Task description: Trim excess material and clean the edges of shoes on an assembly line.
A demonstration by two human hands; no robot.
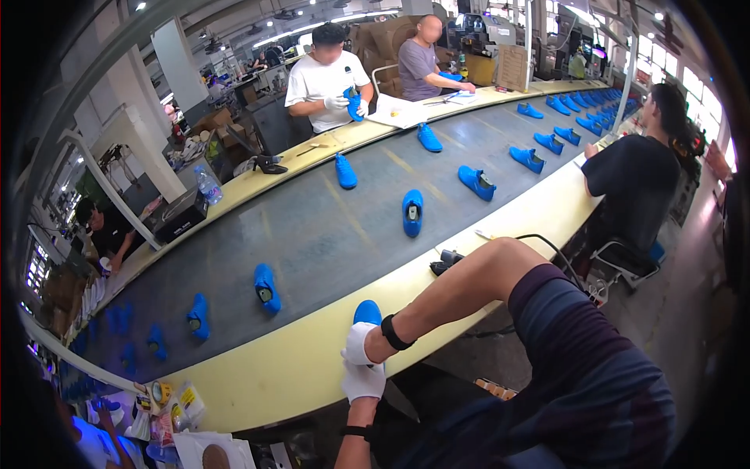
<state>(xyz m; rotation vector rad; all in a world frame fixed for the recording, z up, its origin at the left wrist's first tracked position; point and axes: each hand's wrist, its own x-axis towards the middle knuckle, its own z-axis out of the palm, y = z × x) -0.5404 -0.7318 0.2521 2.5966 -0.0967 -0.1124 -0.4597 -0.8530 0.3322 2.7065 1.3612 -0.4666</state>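
My right hand [358, 342], in a white glove with a black wristband, rests on the heel of a blue shoe [367, 312] and grips it. The shoe lies on the yellow near rim [297, 367] of a long grey conveyor belt [328, 227]. My left hand [364, 381], also in a white glove, comes up from the lower edge and sits right under the right hand, touching it. Its fingers are bunched, and whether they hold anything is hidden. My right arm reaches in from the right, elbow bent over the rim.
Several blue shoes [412, 212] ride spaced along the belt. A black hand tool [447, 261] with a cable lies on the rim to the right. Workers stand across the belt; a seated person [633, 184] is on my side. Tape rolls and packets [168, 399] sit lower left.
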